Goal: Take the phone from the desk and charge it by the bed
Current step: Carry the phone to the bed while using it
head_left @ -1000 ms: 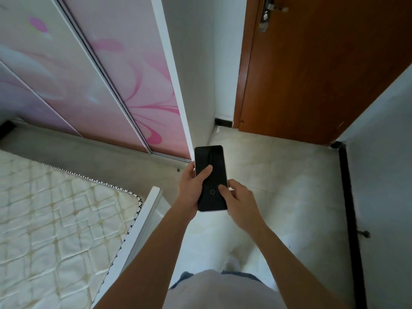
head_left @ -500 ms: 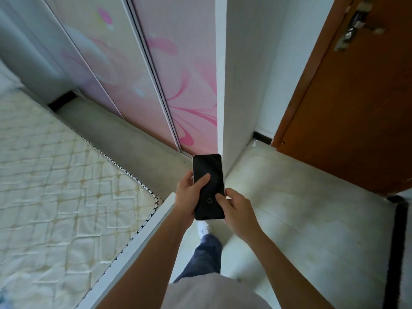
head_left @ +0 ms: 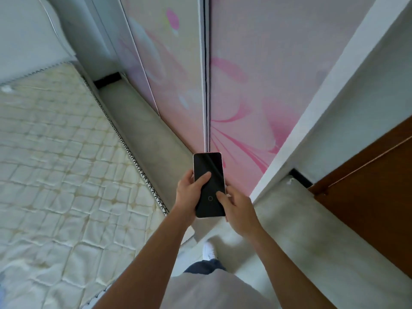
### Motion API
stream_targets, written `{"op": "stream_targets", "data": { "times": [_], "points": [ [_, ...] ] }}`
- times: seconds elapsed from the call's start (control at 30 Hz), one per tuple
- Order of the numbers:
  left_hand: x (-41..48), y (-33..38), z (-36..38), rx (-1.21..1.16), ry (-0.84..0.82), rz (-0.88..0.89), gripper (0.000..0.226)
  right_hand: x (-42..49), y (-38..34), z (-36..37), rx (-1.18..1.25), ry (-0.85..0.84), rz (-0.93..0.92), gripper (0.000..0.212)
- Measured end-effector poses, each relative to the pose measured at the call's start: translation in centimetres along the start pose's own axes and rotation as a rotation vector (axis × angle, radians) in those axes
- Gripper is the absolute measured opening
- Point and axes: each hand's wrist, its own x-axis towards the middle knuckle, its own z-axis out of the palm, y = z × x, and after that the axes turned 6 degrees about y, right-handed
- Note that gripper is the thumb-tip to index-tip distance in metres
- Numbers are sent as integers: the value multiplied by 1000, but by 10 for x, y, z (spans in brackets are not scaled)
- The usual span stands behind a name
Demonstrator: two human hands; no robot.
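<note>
A black-screened phone (head_left: pixel 210 175) with a pale rim is held upright in front of me, screen dark and facing up. My left hand (head_left: pixel 188 195) grips its left edge with the thumb lying across the glass. My right hand (head_left: pixel 237 207) holds its lower right side, thumb resting near a small circle on the screen. The bed (head_left: pixel 62 166), a bare quilted cream mattress with zigzag trim, fills the left of the view. A small white object (head_left: pixel 6 88) lies on the mattress at the far left; I cannot tell what it is.
A wardrobe with pink floral sliding doors (head_left: pixel 236 90) stands straight ahead, with a narrow strip of floor (head_left: pixel 142 130) between it and the bed. A brown wooden door (head_left: pixel 376 197) is at the right. My white shoe (head_left: pixel 209 250) is on the pale floor.
The view has swung left: the wardrobe now sits ahead, more of the bed shows, and the brown door has slid to the right edge. Both hands keep the same hold on the phone.
</note>
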Motion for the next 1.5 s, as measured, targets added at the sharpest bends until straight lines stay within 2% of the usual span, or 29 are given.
{"op": "stream_targets", "data": {
  "times": [0.27,0.43,0.67,0.93,1.07,1.2,1.37,1.5],
  "points": [
    [83,51,-22,-89,151,5,21,107,-36,39,-31,-142,-68,17],
    [118,73,-40,-144,237,21,16,155,-58,63,-31,-255,-95,16],
    [179,108,-67,-226,371,45,23,235,-84,109,-98,-372,-151,19],
    [270,154,-100,-354,537,33,15,343,-129,173,-115,-519,-242,15],
    [320,186,-107,-406,566,44,21,406,-154,196,-138,-568,-268,12],
    [365,215,-108,-391,572,59,20,456,-175,208,-127,-581,-271,18],
    [405,241,-108,-372,567,70,16,496,-191,220,-100,-558,-265,26],
    [434,257,-117,-368,577,51,15,526,-203,237,-112,-569,-258,22]
  ]
}}
